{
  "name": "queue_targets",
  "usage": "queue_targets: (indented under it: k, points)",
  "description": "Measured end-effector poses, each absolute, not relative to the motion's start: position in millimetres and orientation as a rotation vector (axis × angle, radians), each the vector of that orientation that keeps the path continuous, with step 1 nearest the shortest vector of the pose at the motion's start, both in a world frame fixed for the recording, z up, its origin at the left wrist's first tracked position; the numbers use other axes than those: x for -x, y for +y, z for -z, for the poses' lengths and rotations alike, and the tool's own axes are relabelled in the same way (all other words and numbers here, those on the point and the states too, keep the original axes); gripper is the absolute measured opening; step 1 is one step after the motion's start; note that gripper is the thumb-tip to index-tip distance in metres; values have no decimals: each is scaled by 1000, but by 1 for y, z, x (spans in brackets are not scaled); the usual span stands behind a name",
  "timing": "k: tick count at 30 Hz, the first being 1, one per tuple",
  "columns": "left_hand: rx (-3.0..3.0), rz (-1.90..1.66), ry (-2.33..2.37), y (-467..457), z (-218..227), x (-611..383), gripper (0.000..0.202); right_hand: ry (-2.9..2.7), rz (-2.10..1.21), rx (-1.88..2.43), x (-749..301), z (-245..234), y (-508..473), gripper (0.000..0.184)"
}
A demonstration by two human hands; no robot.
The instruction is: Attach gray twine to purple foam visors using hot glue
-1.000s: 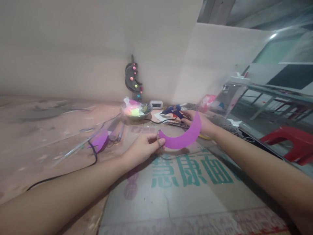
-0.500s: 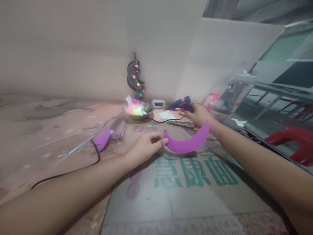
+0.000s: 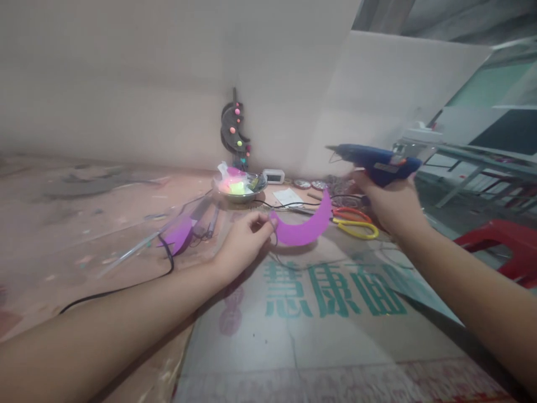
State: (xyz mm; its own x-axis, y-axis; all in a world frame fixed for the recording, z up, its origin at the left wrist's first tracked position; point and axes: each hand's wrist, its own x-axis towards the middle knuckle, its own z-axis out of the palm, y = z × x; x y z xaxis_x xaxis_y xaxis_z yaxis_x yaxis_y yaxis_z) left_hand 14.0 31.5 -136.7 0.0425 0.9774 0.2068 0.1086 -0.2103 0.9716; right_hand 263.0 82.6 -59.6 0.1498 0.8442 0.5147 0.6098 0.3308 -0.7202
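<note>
My left hand (image 3: 250,238) pinches one tip of a purple crescent cutout (image 3: 302,230), held above the printed cardboard (image 3: 268,347). A thin cord or wire hangs from the pinched tip. On the right, my right hand (image 3: 396,204) is wrapped round the handle of a blue glue gun (image 3: 373,159), raised with its nozzle pointing left. The gun and the crescent are apart. Below the gun lie scissors (image 3: 356,228) with red and yellow handles.
A bowl (image 3: 239,196) of bright craft pieces stands by the wall, near a small white digital display (image 3: 273,176). Behind it leans a dark crescent ornament (image 3: 232,129) with coloured balls. Another purple cutout (image 3: 180,235) and a black cable (image 3: 117,291) lie left; a red stool (image 3: 499,246) stands right.
My right hand has lifted the glue gun from the back of the table, up and to the right, uncovering the scissors. The crescent in my left hand has shifted slightly left and up.
</note>
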Motion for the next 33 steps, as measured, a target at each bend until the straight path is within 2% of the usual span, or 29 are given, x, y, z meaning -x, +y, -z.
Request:
queue_targets:
  k: [3, 6, 10, 14, 20, 33]
  points:
    - [-1449, -1312, 1242, 32, 136, -12, 27, -1497, -376, 1227, -265, 63, 73, 23]
    - [-1432, -1274, 1226, 32, 135, -13, 23, -1618, -386, 1303, -259, 80, 57, 16]
    - [-1468, -1273, 1203, 31, 136, -15, 20, -1838, -378, 1352, -248, 105, 37, 26]
    - [-1516, -1262, 1245, 30, 136, -15, 18, -1970, -432, 1254, -243, 120, 30, 23]
    - [-1512, -1249, 1194, 31, 137, -16, 16, -2047, -571, 1149, -239, 118, 26, 27]
    - [-1517, -1206, 1171, 29, 136, -19, 11, -2096, -480, 1266, -242, 123, 28, 26]
